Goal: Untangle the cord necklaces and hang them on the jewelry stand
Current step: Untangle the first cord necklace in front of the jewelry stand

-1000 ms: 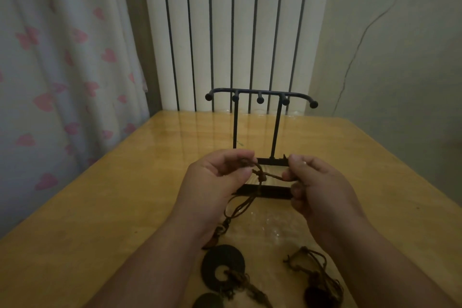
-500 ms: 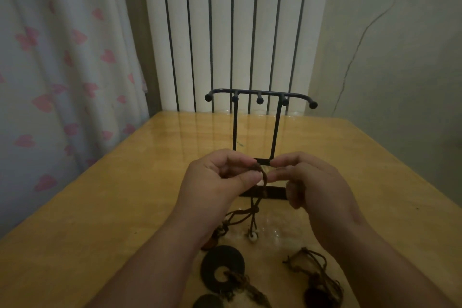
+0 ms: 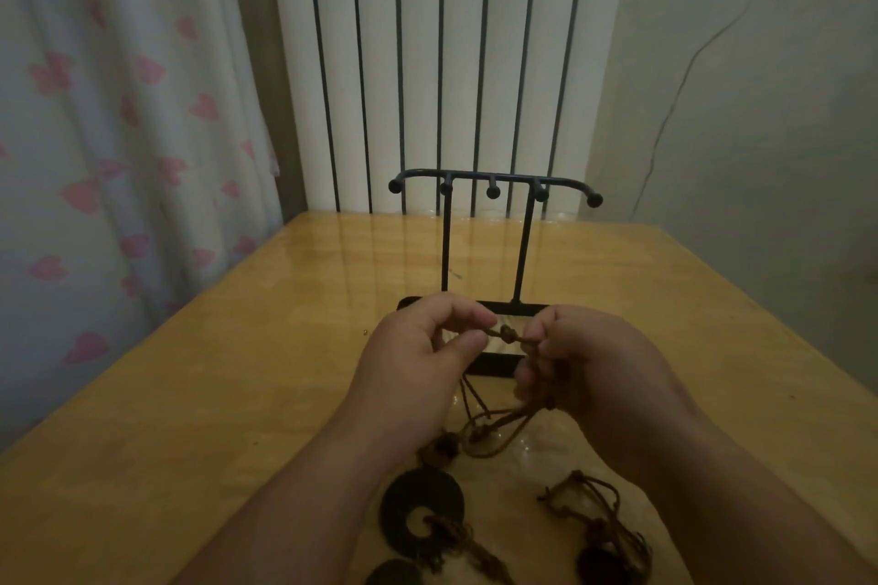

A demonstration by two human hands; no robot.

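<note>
At centre frame, the left hand [image 3: 418, 347] pinches one end of a brown cord necklace [image 3: 494, 423] between thumb and forefinger. The right hand [image 3: 584, 361] is closed around the other side, with strands gathered in its curled fingers. A knot [image 3: 508, 334] sits exposed in the short taut span between them, probably held so for picking apart. The rest of the cord droops in loops to the wooden table [image 3: 237, 394].

Further necklaces lie at lower frame: a dark ring pendant [image 3: 420, 506] and a tangled bundle [image 3: 598, 518]. The jewelry stand [image 3: 491, 190], upper centre, carries nothing on its pegs.

No brand, label or legible writing found.
</note>
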